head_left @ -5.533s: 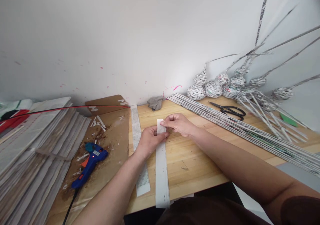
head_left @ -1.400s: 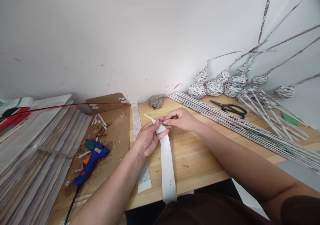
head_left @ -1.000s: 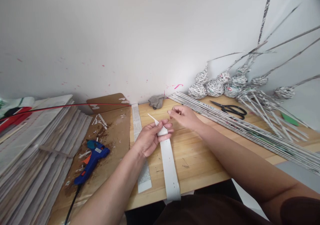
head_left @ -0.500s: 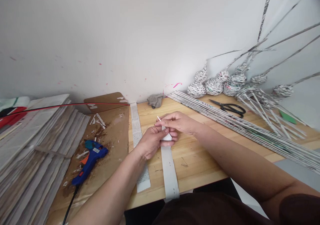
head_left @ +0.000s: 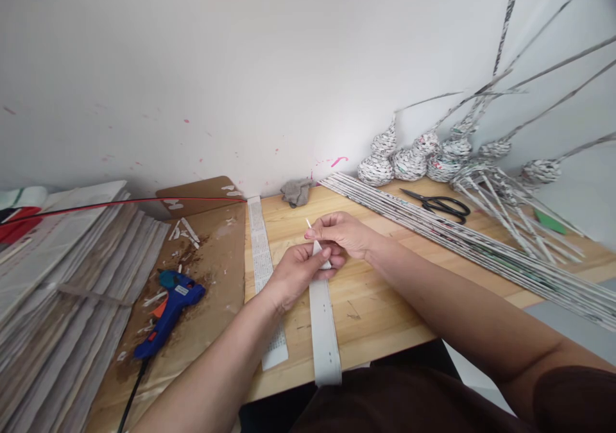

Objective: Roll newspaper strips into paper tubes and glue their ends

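A long pale paper strip (head_left: 325, 330) runs from my hands down over the table's front edge. Its upper end is folded to a point and rolled into a thin white tip. My left hand (head_left: 301, 271) is closed on the strip, thumb on top of the folded part. Just above it, my right hand (head_left: 344, 235) pinches the rolled tip, which sticks out past the fingertips. Left of my hands a printed newspaper strip (head_left: 261, 253) lies flat on the wooden table, partly hidden by my left forearm.
A blue glue gun (head_left: 168, 311) lies on brown board (head_left: 216, 292) at left, beside stacked paper (head_left: 106, 292). Rolled paper sticks (head_left: 433, 240), black scissors (head_left: 437, 203), woven paper gourds (head_left: 409, 163) and a grey rag (head_left: 296, 192) are at right and back.
My right hand has shifted slightly up and away from my left, its fingers still pinching the rolled tip. The folded paper between the hands appears narrower. The view has moved slightly.
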Demonstrator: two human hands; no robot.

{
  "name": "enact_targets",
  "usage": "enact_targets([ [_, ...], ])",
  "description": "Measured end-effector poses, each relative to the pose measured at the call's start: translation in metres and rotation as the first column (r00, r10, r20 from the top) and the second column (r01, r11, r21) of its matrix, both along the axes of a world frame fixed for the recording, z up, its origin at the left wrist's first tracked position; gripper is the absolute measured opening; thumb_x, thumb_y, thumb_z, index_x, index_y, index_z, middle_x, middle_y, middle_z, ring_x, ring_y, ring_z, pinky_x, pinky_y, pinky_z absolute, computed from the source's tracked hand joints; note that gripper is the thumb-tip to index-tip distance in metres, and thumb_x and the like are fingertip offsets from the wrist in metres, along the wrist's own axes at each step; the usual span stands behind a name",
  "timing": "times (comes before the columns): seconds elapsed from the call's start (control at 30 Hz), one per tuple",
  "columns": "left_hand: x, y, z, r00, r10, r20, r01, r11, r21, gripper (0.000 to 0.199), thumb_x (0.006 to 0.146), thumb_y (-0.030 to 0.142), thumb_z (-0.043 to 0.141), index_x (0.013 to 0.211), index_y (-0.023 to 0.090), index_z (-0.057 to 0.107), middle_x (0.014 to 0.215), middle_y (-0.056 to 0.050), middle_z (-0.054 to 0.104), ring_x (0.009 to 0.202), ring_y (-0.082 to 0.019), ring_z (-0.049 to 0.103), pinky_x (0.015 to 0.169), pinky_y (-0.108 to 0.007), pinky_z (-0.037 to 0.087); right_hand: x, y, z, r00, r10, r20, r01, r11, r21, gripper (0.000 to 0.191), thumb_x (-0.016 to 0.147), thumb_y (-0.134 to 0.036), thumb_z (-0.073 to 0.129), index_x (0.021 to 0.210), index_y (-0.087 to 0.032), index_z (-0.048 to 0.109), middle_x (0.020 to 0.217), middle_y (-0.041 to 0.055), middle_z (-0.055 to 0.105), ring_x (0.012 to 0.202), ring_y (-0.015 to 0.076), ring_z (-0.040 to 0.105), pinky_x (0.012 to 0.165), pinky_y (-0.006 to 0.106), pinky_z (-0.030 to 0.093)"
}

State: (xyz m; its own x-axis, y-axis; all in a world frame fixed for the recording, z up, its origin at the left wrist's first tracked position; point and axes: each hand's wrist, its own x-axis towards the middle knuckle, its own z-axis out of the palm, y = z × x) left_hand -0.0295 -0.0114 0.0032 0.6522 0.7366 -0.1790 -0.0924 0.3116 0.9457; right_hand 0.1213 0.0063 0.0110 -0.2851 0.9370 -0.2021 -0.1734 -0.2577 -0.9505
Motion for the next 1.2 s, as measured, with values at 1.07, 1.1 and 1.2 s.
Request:
enact_targets([
  [1.07, 0.003, -0.002, -0.001, 0.997, 0.065, -0.051, -0.067, 0.997, -0.036, 0.033, 0.077, 0.037, 0.065, 0.093, 0.008, 0.068, 0.082, -0.012, 0.069, 0.08, -0.019, 0.064, 0.074, -0.032, 0.052, 0.004, 0.006, -0.005, 0.997, -0.075, 0.01, 0.075, 0.995, 0.06, 0.031, 0.06, -0.036, 0.079, 0.062, -0.013, 0.058, 0.046, -0.0061, 0.049, 0.039, 0.0035, 0.038, 0.037, 0.017, 0.028],
  [1.1, 0.003, -0.002, -0.001, 0.997, 0.065, -0.053, -0.067, 0.997, -0.035, 0.033, 0.077, 0.037, 0.065, 0.093, 0.008, 0.067, 0.083, -0.012, 0.069, 0.08, -0.019, 0.064, 0.074, -0.032, 0.052, 0.004, 0.006, -0.004, 0.998, -0.065, 0.013, 0.064, 0.996, 0.062, 0.031, 0.061, -0.037, 0.078, 0.063, -0.013, 0.059, 0.047, -0.0056, 0.05, 0.039, 0.0038, 0.039, 0.037, 0.017, 0.027],
  [1.2, 0.001, -0.002, -0.001, 0.997, 0.057, -0.048, -0.058, 0.998, -0.027, 0.034, 0.079, 0.038, 0.063, 0.094, 0.008, 0.067, 0.085, -0.013, 0.069, 0.083, -0.02, 0.064, 0.076, -0.033, 0.052, 0.006, 0.004, -0.002, 0.996, 0.087, 0.032, -0.089, 0.994, 0.063, 0.032, 0.067, -0.041, 0.074, 0.078, -0.011, 0.066, 0.054, -0.0021, 0.057, 0.041, 0.0053, 0.044, 0.039, 0.018, 0.032],
])
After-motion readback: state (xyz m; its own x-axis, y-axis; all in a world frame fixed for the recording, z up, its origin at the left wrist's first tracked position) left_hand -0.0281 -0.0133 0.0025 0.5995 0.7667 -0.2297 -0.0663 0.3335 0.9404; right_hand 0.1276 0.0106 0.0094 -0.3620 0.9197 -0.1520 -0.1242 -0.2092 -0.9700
